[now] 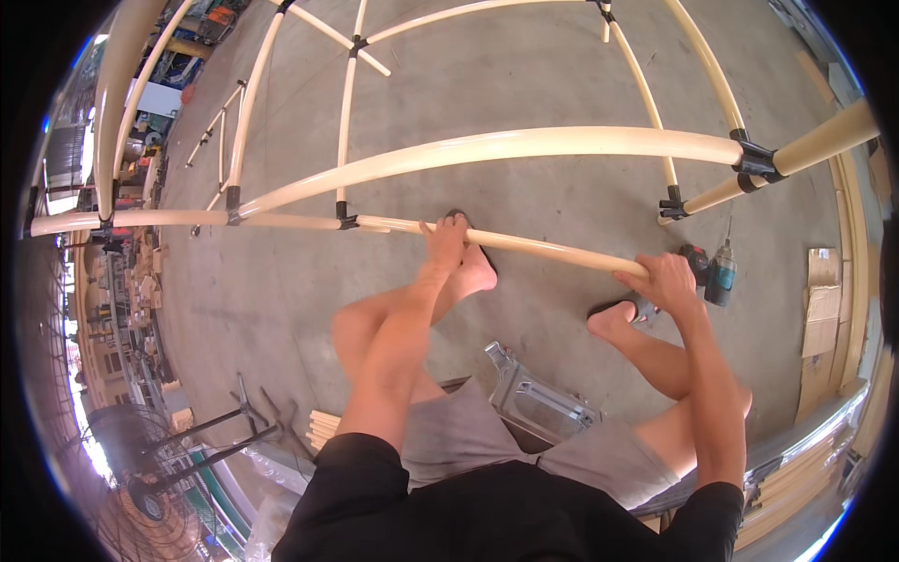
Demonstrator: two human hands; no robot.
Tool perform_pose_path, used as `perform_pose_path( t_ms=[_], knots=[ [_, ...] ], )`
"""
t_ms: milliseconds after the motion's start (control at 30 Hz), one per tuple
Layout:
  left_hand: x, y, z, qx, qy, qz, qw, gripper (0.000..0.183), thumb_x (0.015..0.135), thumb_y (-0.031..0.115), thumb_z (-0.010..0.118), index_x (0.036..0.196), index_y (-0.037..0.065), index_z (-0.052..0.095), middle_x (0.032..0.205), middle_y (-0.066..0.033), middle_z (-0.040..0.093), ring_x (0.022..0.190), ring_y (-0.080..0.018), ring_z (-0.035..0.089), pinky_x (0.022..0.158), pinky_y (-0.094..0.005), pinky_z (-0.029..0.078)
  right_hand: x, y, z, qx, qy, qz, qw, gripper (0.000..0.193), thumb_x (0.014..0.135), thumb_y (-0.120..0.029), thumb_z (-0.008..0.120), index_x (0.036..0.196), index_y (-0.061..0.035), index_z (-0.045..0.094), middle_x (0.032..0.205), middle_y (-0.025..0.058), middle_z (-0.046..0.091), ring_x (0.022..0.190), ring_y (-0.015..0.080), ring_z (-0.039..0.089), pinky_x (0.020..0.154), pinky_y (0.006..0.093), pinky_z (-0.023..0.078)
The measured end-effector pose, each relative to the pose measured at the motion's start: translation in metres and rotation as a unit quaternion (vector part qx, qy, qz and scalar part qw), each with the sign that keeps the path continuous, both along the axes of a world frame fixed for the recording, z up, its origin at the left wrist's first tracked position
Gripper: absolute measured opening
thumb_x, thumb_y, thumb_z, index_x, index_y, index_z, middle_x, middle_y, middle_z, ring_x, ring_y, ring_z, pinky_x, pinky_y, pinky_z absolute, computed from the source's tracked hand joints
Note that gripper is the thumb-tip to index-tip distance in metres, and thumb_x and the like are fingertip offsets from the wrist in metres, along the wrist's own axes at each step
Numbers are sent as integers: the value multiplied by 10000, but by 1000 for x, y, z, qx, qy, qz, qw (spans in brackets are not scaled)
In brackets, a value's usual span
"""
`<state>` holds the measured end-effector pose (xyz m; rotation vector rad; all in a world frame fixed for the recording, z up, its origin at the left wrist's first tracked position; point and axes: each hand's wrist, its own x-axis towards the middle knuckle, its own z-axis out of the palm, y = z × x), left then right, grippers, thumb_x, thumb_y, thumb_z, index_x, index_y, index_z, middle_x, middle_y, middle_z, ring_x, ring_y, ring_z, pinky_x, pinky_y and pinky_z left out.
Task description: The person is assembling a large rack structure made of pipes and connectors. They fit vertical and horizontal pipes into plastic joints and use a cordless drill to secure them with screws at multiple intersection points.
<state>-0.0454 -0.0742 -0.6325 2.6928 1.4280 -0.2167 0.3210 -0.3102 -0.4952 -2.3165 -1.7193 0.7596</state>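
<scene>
Both hands are closed around a loose-ended cream pipe (552, 251) that runs in front of me. My left hand (447, 245) grips it near the middle, above my left foot. Toward its right end, my right hand (667, 281) wraps round the pipe and hides that end. The pipe's left end lies close to a black joint (347, 222) of a large frame; whether it sits inside the joint I cannot tell. The frame is built of cream pipes, with a long crossbar (487, 150) passing above the held pipe and a black joint (757, 161) at its right.
A teal power drill (721, 273) and a red-and-black tool (695, 259) stand by my right hand. Between my legs is a grey plastic step stool or case (538, 393). A black fan (140, 496) is at lower left, flattened cardboard (820, 323) at right, short pipes (323, 428) behind.
</scene>
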Motion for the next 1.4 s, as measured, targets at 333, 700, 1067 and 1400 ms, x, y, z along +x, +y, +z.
perform_pose_path(
  t_ms=[333, 700, 1067, 1400],
  knots=[
    [27, 19, 44, -45, 39, 26, 998, 205, 888, 147, 609, 1088, 115, 578, 1101, -76, 626, 1147, -289, 571, 1031, -752, 302, 38, 52, -45, 162, -80, 60, 982, 409, 775, -466, 758, 792, -76, 636, 725, 129, 641, 752, 337, 648, 638, 470, 495],
    [25, 62, 15, -120, 149, 63, 980, 425, 883, 278, 676, 1250, 124, 526, 1296, -125, 582, 1255, -324, 528, 1013, -765, 297, 41, 125, -131, -63, -101, 74, 990, 234, 744, -293, 746, 901, -121, 735, 843, 123, 709, 870, 338, 691, 774, 446, 553],
    [228, -30, 35, -224, -112, -241, 938, 700, 842, 156, 724, 1447, 131, 372, 1305, -179, 583, 1214, -382, 549, 990, -552, 439, 14, 121, -129, -16, -102, 3, 995, 114, 787, -207, 702, 879, -164, 753, 825, 58, 729, 835, 241, 709, 876, 381, 478],
    [255, -15, 26, -218, -12, -211, 953, 586, 868, 65, 633, 1412, 135, 427, 1158, -222, 649, 1077, -429, 600, 879, -502, 492, 7, 41, -86, 361, 239, -650, 624, 301, 759, -75, 683, 1056, -34, 665, 1038, 155, 684, 977, 338, 656, 902, 438, 498]
  ],
)
